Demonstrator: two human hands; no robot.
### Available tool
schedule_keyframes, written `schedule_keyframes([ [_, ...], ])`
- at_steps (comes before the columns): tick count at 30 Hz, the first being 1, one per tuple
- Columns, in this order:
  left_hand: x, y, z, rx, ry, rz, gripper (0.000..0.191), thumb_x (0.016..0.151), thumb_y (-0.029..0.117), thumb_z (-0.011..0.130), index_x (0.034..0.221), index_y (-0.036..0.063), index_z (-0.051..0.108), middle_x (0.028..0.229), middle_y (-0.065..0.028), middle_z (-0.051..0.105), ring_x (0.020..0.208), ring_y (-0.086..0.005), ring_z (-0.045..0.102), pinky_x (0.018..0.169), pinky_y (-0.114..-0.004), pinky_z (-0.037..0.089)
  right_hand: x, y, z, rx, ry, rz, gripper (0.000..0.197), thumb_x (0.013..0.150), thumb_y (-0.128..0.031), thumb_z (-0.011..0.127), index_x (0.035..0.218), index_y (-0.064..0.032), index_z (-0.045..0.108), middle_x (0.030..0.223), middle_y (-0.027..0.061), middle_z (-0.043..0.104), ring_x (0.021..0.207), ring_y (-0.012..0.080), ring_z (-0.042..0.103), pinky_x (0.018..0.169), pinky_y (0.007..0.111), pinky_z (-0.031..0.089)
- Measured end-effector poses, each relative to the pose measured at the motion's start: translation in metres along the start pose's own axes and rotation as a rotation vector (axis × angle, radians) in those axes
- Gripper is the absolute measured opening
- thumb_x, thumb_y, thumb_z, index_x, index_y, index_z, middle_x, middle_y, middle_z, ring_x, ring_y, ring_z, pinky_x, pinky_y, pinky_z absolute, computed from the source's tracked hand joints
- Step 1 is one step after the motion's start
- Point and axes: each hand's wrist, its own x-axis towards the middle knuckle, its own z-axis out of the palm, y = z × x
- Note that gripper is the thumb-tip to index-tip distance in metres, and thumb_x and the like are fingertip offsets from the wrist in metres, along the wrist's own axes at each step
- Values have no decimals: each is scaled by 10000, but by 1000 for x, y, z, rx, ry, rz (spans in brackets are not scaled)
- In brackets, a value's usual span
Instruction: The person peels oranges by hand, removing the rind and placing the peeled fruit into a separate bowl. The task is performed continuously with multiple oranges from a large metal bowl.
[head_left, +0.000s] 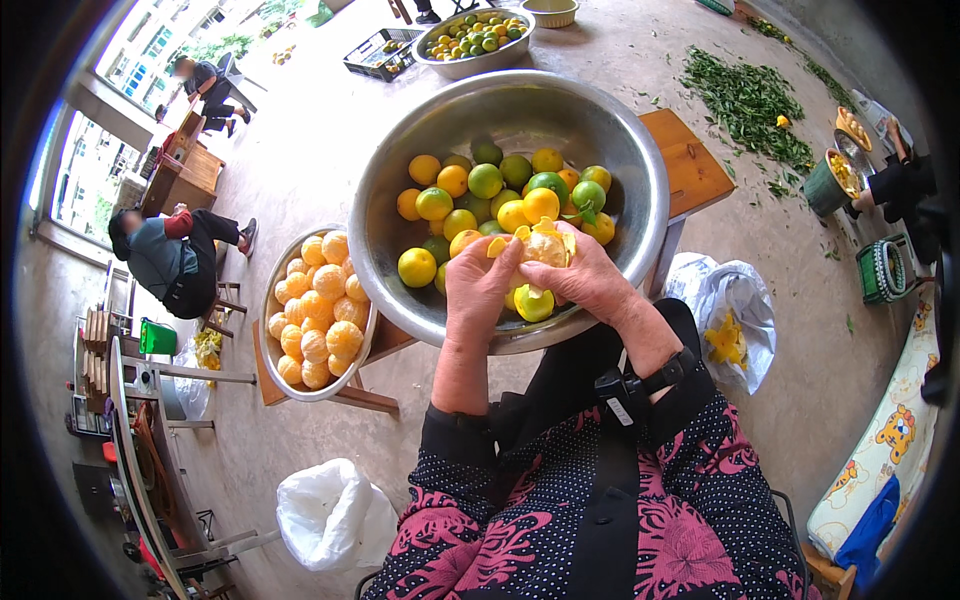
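Note:
Over the near side of a wide metal basin (630, 150) my two hands meet at a partly peeled citrus fruit (546, 247). My right hand (592, 281) is closed around it, with flaps of yellow peel standing out at its sides. The thumb and fingers of my left hand (484, 277) pinch the peel at the fruit's left edge. Unpeeled green and yellow citrus fruits (486, 181) lie in the basin, some hidden beneath my hands. To the left, a pale oval basin (267, 319) holds many peeled fruits (330, 282).
A wooden bench (686, 161) supports the metal basin. Right of my knee is a white bag (750, 300) with peel in it; another white bag (326, 510) stands at lower left. Leaves (742, 105) cover the floor at upper right. A seated person (169, 259) is at left.

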Motion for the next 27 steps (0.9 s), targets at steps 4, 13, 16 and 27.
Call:
schedule_keyframes([
  [4,1,-1,-6,26,-30,-15,181,956,159,669,985,-18,700,869,-23,691,744,-54,610,663,-199,482,1,-1,-2,6,-71,-46,567,820,-250,788,1252,5,523,1117,100,640,1000,159,648,882,276,522],
  [13,6,-14,-9,273,29,66,201,957,148,660,986,-48,691,850,-28,688,739,-61,599,669,-207,480,-1,-10,-1,-53,-84,37,533,820,-221,777,1242,3,540,1094,85,650,996,150,647,892,278,517],
  [16,3,-10,-5,117,21,35,190,964,159,659,971,-28,697,844,-6,675,742,-44,588,671,-192,472,-2,-10,-2,-5,-87,32,545,819,-219,778,1254,3,535,1102,81,647,1000,149,646,897,274,515],
  [27,6,-7,-8,261,12,34,254,936,179,674,976,-71,701,798,-51,699,700,-74,613,632,-230,493,-2,-13,-1,99,-140,60,501,830,-167,782,1242,-8,544,1115,58,641,1004,131,635,896,261,510],
])
